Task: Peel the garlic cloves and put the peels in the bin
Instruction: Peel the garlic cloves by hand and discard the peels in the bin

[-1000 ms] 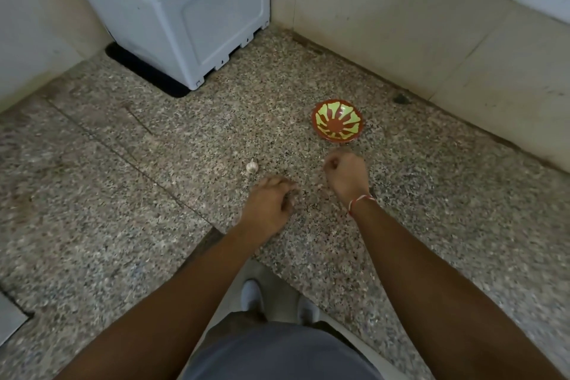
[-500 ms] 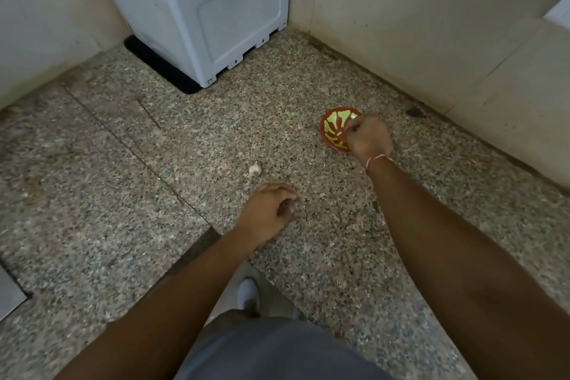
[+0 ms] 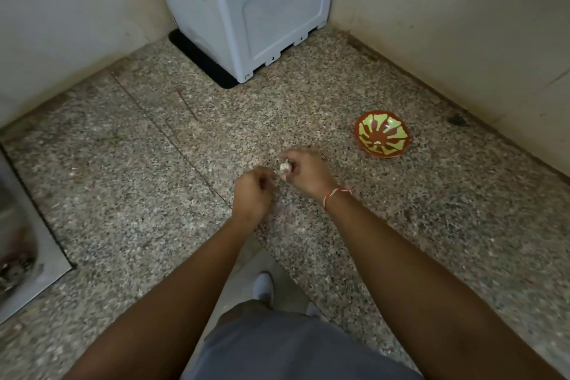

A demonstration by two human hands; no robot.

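Garlic bulb [image 3: 284, 167]: one; bowl [image 3: 382, 134]: one

Your speckled stone worktop [image 3: 401, 225]
On it you have a patterned bowl [image 3: 382, 134] and a grey appliance [image 3: 246, 6].

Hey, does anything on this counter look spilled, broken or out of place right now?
Nothing stands out. The right hand holds the garlic, the bowl sits upright with one small pale piece inside, and the countertop shows no spill.
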